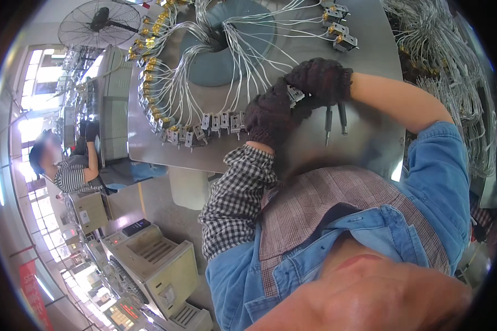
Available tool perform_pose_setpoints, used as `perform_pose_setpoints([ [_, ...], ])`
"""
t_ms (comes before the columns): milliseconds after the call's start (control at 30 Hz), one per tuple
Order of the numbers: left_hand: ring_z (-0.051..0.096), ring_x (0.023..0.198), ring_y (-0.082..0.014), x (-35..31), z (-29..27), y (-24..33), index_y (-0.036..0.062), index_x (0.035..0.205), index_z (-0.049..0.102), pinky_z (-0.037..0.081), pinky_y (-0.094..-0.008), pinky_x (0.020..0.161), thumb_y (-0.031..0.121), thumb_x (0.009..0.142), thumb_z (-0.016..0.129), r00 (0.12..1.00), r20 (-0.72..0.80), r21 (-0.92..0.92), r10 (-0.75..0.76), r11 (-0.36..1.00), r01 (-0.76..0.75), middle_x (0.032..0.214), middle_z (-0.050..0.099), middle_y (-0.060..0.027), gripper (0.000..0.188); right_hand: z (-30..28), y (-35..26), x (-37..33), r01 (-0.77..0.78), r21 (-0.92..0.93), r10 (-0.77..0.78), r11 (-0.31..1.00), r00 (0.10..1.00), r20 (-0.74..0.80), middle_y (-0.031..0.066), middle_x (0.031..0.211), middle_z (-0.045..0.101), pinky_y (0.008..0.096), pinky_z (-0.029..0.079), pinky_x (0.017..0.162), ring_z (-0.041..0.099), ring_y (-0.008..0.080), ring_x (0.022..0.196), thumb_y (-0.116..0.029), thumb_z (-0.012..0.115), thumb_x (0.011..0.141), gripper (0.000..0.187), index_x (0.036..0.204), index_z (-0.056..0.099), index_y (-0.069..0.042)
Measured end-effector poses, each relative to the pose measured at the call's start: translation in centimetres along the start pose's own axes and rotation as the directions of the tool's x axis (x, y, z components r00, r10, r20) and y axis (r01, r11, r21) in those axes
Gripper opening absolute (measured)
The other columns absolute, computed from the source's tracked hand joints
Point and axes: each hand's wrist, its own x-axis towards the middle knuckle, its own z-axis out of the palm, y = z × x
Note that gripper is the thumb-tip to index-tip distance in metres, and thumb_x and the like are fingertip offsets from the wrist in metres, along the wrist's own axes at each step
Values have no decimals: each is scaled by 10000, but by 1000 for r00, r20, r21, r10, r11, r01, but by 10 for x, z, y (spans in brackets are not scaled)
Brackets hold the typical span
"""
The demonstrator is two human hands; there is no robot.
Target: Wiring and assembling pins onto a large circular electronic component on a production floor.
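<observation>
Both my hands wear dark knitted gloves and are close together over the metal table (165, 151). My left hand (268, 113) is closed beside a small boxy metal part (295, 95), which shows between the two hands and seems held at its fingers. My right hand (320, 80) curls over the far side of that part; its fingertips are hidden. Two dark rods (328, 124) with narrow tips show just below my right hand; whether it grips them I cannot tell. White wires (240, 71) run to similar metal parts (221, 120) in a curved row left of my hands.
A grey round pad (204, 74) lies under the wire bundle. More wired parts (339, 33) sit at the far right. Thick bundles of wires (442, 83) hang beyond the right edge. At left are a fan (99, 22), a seated person (74, 171) and a beige machine (154, 270).
</observation>
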Motion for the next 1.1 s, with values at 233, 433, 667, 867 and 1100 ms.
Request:
perform_pose_setpoints([
  [233,649,884,-367,10,7,-26,48,1154,526,517,-468,750,440,825,630,993,119,-94,14,996,-3,998,652,-178,522,-15,19,15,126,776,-68,618,992,-107,120,805,637,385,547,685,619,288,689,-470,668,760,471,979,580,-63],
  [433,608,1032,-361,-4,-7,-20,55,1219,533,482,-458,866,453,797,662,985,167,-153,-31,987,57,1104,626,-202,595,-65,71,-1,-64,875,-19,480,996,83,172,1050,641,342,511,841,620,266,938,-536,749,658,826,1282,434,-97],
  [667,615,1036,-354,-4,-15,-10,21,1311,453,491,-448,867,488,788,674,970,215,-76,-112,988,131,1142,621,-198,735,-65,90,5,-313,775,-13,549,924,382,144,1296,559,347,358,1090,488,266,1257,-465,823,549,1072,1450,344,-137],
  [867,648,986,-335,-5,-17,-7,65,1353,417,513,-431,831,455,742,743,982,151,-24,-113,993,118,1066,657,-193,794,-65,68,-8,99,807,28,583,990,-141,141,1372,490,357,355,1083,469,288,1268,-488,775,659,903,1397,427,-103],
  [1100,607,1028,-361,-6,-20,-6,20,1345,384,489,-455,858,481,760,696,974,199,-13,-106,994,110,1136,607,-206,808,-4,166,-9,-413,678,446,608,884,139,172,1308,523,401,401,1015,524,277,1189,-441,691,793,656,1317,509,-91],
])
